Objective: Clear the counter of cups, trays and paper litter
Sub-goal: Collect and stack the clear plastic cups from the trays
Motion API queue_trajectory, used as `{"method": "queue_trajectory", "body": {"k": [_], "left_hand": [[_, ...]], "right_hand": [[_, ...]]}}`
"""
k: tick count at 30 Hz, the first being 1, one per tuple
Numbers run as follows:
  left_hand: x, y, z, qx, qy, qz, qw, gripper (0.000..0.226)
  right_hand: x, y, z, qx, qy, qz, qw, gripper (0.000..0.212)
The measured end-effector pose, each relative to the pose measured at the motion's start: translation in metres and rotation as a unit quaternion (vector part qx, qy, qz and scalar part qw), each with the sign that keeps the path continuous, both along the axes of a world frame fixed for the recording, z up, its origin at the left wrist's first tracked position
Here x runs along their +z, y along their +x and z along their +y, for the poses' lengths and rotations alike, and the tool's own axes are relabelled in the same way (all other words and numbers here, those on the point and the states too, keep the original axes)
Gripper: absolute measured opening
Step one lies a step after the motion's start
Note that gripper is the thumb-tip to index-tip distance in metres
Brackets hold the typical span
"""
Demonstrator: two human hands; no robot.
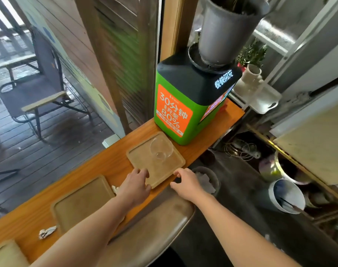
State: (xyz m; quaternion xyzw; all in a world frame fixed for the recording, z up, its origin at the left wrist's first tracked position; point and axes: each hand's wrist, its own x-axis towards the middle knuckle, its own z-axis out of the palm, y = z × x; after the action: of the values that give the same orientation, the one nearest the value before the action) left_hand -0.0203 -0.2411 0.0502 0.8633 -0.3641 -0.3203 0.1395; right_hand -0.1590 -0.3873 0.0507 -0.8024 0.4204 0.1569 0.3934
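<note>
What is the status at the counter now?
Left hand grips tray corner; right hand at its edge, grip unclear. Glass cup on tray. Green box close behind.

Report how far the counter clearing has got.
Done: nothing looks cleared yet. In hand: the left hand grips the near corner of the cup tray, with the cup on it; the right hand is at its edge. Left: the second tray, a third tray at the frame corner, and paper scraps on the counter.
</note>
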Motion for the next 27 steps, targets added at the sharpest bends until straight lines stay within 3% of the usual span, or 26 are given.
{"method": "queue_trajectory", "body": {"k": [11, 19, 27], "left_hand": [[-0.045, 0.031, -0.037, 0.071, 0.034, 0.035, 0.996, 0.042], [-0.054, 0.031, -0.064, 0.178, -0.089, 0.150, 0.969, 0.095], [-0.044, 0.025, -0.058, 0.221, -0.185, 0.189, 0.939, 0.081]], "right_hand": [[-0.044, 0.032, -0.047, -0.010, 0.039, -0.011, 0.999, 0.063], [-0.055, 0.060, -0.057, -0.082, 0.106, -0.088, 0.987, 0.087], [-0.046, 0.072, -0.038, -0.095, 0.143, -0.162, 0.972, 0.089]]}}
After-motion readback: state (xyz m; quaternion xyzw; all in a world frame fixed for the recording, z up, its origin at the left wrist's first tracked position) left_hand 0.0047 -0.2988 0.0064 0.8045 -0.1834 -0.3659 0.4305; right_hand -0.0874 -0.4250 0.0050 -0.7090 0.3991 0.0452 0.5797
